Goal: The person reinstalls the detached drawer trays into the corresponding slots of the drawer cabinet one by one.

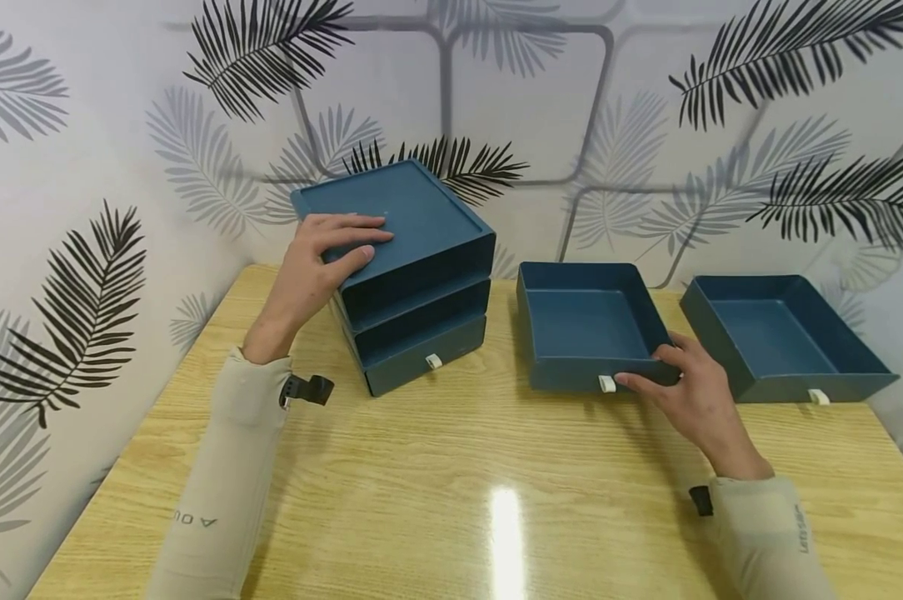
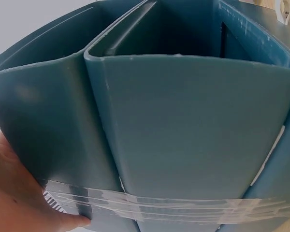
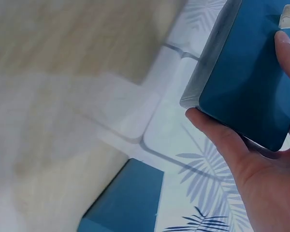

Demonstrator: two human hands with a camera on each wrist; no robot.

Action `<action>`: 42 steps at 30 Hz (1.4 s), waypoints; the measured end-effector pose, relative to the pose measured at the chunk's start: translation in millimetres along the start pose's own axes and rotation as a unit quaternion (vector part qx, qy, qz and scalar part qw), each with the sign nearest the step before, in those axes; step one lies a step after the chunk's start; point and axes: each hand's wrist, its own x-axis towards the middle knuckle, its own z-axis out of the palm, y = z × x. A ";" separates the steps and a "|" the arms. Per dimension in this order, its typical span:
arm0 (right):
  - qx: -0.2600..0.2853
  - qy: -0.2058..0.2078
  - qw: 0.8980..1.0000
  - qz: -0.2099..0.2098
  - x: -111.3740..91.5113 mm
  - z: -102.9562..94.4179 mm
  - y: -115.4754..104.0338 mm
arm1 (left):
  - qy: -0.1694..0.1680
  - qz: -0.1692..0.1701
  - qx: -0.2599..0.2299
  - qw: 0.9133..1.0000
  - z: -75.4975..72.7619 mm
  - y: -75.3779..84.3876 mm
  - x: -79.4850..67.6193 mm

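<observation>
Wall (image 1: 511, 104): pale, printed with black and grey feathery leaves (image 1: 266, 50) and rounded lines (image 1: 446, 92).
Bench (image 1: 391, 492): yellowish wood grain, close to the wall.
Light: one white reflection (image 1: 507, 542) on the bench.

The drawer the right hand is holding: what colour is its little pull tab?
The pull tab is off-white; it shows best in the right wrist view.

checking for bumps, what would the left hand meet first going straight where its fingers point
The left hand rests on the blue cabinet; straight on, it would probably meet the right rim first, though depth is unclear.
</observation>
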 end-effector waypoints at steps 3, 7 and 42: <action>0.003 0.006 1.000 -0.008 -0.6 -1.8 -5.6 | 0.000 0.000 0.000 1.000 0.1 0.4 -0.4; 0.002 0.008 1.000 -0.018 -2.0 -4.5 -13.8 | 0.001 -0.001 -0.004 1.000 0.3 0.9 -0.8; -0.008 0.038 0.994 -0.098 -20.8 -15.9 -40.0 | 0.010 0.000 -0.005 1.000 1.4 0.5 -1.7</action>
